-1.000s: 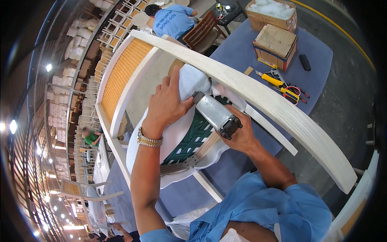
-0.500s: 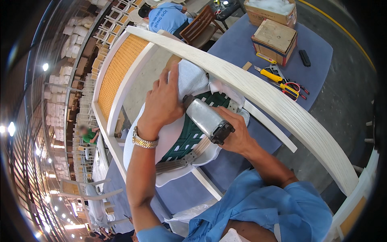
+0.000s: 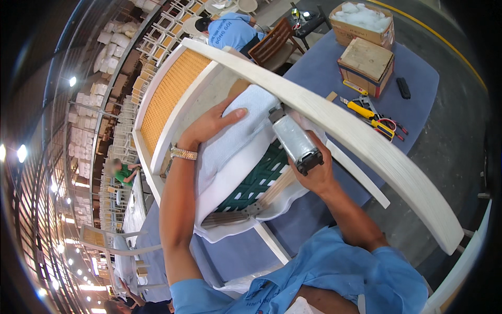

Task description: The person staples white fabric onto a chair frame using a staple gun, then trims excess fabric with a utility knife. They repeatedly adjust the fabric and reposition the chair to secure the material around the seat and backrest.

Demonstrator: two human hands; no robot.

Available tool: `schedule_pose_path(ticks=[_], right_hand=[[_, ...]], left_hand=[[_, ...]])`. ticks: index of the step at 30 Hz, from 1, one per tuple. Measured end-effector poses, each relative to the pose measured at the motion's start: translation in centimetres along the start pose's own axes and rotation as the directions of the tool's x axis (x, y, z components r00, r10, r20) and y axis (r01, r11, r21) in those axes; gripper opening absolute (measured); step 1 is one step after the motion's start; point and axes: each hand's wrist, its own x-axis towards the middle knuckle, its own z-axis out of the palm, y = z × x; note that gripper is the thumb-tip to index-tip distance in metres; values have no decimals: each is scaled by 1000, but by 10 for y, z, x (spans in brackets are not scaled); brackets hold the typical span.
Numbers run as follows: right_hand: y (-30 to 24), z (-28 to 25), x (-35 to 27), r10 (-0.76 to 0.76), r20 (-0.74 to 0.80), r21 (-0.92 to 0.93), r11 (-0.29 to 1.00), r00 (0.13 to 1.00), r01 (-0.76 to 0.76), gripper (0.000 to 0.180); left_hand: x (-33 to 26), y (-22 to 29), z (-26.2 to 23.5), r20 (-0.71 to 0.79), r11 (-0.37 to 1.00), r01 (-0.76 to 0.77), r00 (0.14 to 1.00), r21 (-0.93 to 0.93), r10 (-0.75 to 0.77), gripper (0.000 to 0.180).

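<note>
A white wooden chair frame (image 3: 334, 118) with a woven cane back (image 3: 175, 86) lies tipped over on the blue-covered table. Its padded seat, wrapped in white fabric (image 3: 238, 128), shows the underside with green webbing (image 3: 253, 180) and wooden rails (image 3: 272, 194). My left hand (image 3: 212, 125) grips the far left edge of the seat, thumb over the fabric, other fingers hidden behind it. In my right hand (image 3: 320, 167) is a grey staple gun (image 3: 294, 137), its nose at the fabric edge near the chair's frame; whether they touch I cannot tell.
A utility knife (image 3: 361, 109), yellow-handled pliers (image 3: 384, 128) and a dark oblong object (image 3: 403, 88) lie on the blue table (image 3: 421, 99). Beside them stand a closed box (image 3: 366, 63) and a carton of white stuffing (image 3: 361, 21). Another person (image 3: 234, 31) works beyond, near a brown chair (image 3: 277, 44).
My left hand has dropped from above the seat to grip its fabric-covered edge, thumb now on top. The staple gun has shifted right and up along the seat's edge.
</note>
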Motion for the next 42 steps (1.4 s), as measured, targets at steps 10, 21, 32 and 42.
schedule_pose_path(ticks=[10,21,32,42], right_hand=[[-14,-6,-10,-50,97,-67,996,994,57,47],[-19,11,-19,-16,183,41,999,983,8,75],[-29,15,-21,46,277,72,995,960,-69,69],[-16,5,-6,-17,87,-50,999,996,21,59]], left_hand=[[-38,53,31,-171,917,90,985,389,-24,95],[-37,56,38,-216,875,184,972,448,-94,98],[-47,63,48,-210,797,166,976,581,-50,106],[-29,-7,-14,-158,938,221,950,-266,-268,73]])
